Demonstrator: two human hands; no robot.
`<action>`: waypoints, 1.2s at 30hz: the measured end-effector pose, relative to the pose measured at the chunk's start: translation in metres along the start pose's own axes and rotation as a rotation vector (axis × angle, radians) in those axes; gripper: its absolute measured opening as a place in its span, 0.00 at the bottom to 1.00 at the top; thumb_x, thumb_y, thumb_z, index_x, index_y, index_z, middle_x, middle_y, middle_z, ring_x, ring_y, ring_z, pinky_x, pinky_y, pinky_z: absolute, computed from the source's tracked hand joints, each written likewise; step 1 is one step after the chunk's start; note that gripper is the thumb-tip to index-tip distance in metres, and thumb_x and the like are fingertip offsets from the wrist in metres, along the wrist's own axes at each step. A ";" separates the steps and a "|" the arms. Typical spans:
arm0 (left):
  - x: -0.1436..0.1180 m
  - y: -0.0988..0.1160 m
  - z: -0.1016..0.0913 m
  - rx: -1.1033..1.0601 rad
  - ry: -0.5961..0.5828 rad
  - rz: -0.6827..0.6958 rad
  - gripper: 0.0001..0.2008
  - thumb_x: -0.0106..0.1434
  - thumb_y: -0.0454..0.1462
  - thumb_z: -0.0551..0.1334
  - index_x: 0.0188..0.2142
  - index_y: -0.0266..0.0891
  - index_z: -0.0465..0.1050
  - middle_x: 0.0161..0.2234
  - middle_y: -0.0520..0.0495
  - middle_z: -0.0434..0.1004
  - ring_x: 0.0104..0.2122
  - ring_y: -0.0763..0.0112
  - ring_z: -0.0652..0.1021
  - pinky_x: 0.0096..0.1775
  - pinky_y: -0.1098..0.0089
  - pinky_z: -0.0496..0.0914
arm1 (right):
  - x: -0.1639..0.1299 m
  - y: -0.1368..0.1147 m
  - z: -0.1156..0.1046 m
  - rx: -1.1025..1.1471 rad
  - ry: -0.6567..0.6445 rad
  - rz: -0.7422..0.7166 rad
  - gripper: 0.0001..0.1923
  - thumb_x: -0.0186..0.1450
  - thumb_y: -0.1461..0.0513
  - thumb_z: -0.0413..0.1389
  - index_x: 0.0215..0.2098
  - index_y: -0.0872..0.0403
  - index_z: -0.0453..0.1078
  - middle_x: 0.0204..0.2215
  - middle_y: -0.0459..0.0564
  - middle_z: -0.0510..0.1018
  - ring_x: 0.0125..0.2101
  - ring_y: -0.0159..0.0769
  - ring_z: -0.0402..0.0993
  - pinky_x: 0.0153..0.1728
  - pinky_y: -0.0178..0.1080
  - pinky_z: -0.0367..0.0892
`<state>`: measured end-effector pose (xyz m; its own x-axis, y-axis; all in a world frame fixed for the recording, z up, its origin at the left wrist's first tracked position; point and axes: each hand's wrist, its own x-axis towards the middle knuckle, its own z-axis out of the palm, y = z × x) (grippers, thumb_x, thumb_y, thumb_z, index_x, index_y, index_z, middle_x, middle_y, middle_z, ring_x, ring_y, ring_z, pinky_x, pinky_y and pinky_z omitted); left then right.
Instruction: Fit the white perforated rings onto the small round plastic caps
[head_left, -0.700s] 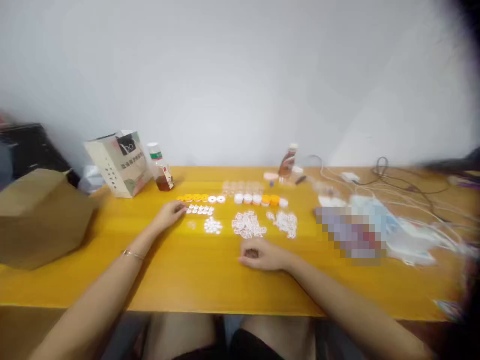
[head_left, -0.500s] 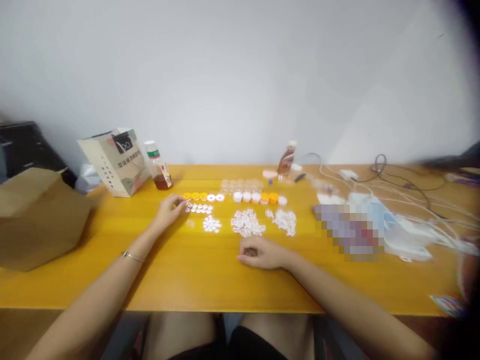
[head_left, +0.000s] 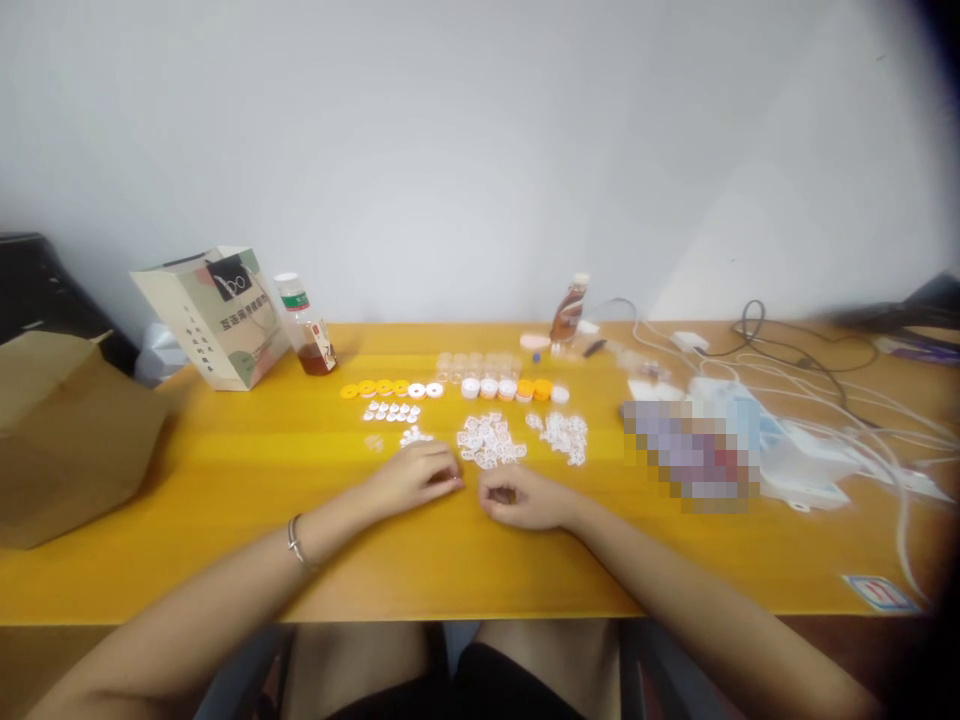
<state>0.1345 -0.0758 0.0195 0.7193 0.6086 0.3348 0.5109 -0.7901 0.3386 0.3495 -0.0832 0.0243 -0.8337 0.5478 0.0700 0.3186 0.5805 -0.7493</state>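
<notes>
My left hand (head_left: 416, 475) lies on the yellow table (head_left: 225, 470) with its fingers drawn together, just in front of a small pile of white parts (head_left: 415, 436). What it holds, if anything, is hidden. My right hand (head_left: 521, 498) rests close beside it, fingers curled into a loose fist below a bigger heap of white ring-shaped pieces (head_left: 487, 442). Another white heap (head_left: 561, 434) lies to the right. Behind them runs a row of orange and white rings (head_left: 390, 389), then a row of small caps (head_left: 514, 388).
A paper bag (head_left: 217, 315) and a bottle of brown liquid (head_left: 304, 325) stand at the back left, beside a cardboard box (head_left: 67, 430). A second bottle (head_left: 568, 312) stands at the back. Cables (head_left: 795, 360) and plastic bags (head_left: 795, 455) cover the right side.
My left hand has drawn back from the row of orange rings to the table's middle, close to my right hand. The right hand has stayed put.
</notes>
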 end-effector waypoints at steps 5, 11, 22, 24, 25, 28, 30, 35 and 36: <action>-0.003 -0.002 0.004 -0.111 0.021 -0.083 0.08 0.59 0.40 0.55 0.31 0.38 0.67 0.28 0.50 0.67 0.30 0.74 0.68 0.32 0.73 0.63 | 0.000 -0.001 -0.001 0.021 0.036 0.016 0.05 0.54 0.68 0.47 0.23 0.57 0.63 0.17 0.40 0.60 0.19 0.24 0.54 0.21 0.29 0.52; -0.004 0.003 0.007 -0.149 0.001 -0.081 0.06 0.58 0.39 0.56 0.30 0.38 0.67 0.28 0.50 0.68 0.29 0.73 0.69 0.33 0.72 0.63 | 0.000 -0.001 -0.001 0.005 0.062 0.032 0.06 0.56 0.65 0.47 0.23 0.56 0.63 0.17 0.40 0.59 0.19 0.24 0.53 0.21 0.29 0.52; -0.013 -0.056 -0.039 0.135 0.594 -0.179 0.09 0.59 0.38 0.54 0.36 0.38 0.68 0.33 0.46 0.71 0.36 0.68 0.71 0.41 0.67 0.64 | -0.002 -0.005 -0.006 0.041 0.117 0.035 0.12 0.60 0.58 0.48 0.23 0.56 0.62 0.19 0.43 0.63 0.22 0.27 0.57 0.24 0.31 0.56; -0.025 -0.092 -0.054 0.222 0.715 -0.397 0.10 0.59 0.39 0.53 0.38 0.38 0.68 0.36 0.45 0.70 0.38 0.66 0.71 0.43 0.66 0.63 | -0.003 -0.005 -0.008 0.037 0.125 0.029 0.12 0.60 0.57 0.48 0.23 0.56 0.62 0.20 0.44 0.63 0.22 0.27 0.57 0.24 0.31 0.56; -0.032 -0.109 -0.060 0.260 0.728 -0.524 0.12 0.58 0.40 0.54 0.40 0.38 0.67 0.37 0.44 0.70 0.39 0.65 0.70 0.45 0.64 0.62 | -0.003 -0.005 -0.008 0.033 0.128 0.029 0.13 0.60 0.57 0.48 0.23 0.56 0.62 0.20 0.44 0.63 0.22 0.27 0.57 0.25 0.31 0.56; -0.049 -0.145 -0.068 0.270 0.557 -0.840 0.21 0.54 0.45 0.57 0.45 0.38 0.65 0.44 0.42 0.68 0.43 0.61 0.69 0.47 0.61 0.60 | -0.003 -0.006 -0.010 0.019 0.133 0.033 0.13 0.61 0.57 0.48 0.23 0.56 0.62 0.20 0.44 0.63 0.22 0.27 0.58 0.25 0.32 0.57; -0.055 -0.154 -0.067 0.217 0.453 -0.935 0.23 0.54 0.48 0.56 0.46 0.38 0.65 0.45 0.42 0.68 0.45 0.59 0.68 0.47 0.60 0.59 | -0.003 -0.007 -0.010 0.014 0.139 0.033 0.13 0.61 0.57 0.48 0.23 0.56 0.62 0.20 0.44 0.64 0.23 0.27 0.58 0.25 0.32 0.57; -0.051 -0.150 -0.061 0.286 0.350 -0.958 0.23 0.52 0.51 0.56 0.44 0.42 0.67 0.47 0.42 0.66 0.48 0.52 0.64 0.46 0.55 0.58 | -0.002 -0.005 -0.010 0.004 0.142 0.016 0.14 0.61 0.57 0.48 0.23 0.56 0.63 0.21 0.44 0.65 0.23 0.27 0.58 0.26 0.32 0.58; -0.050 -0.148 -0.061 0.305 0.343 -0.959 0.22 0.53 0.51 0.56 0.43 0.42 0.68 0.46 0.42 0.66 0.48 0.51 0.65 0.46 0.54 0.58 | -0.002 -0.005 -0.009 0.002 0.139 0.012 0.13 0.61 0.57 0.48 0.23 0.56 0.63 0.21 0.44 0.65 0.23 0.27 0.58 0.26 0.32 0.58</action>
<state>-0.0053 0.0150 0.0061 -0.1935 0.9370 0.2909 0.9245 0.0749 0.3738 0.3539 -0.0813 0.0339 -0.7592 0.6330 0.1513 0.3275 0.5724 -0.7517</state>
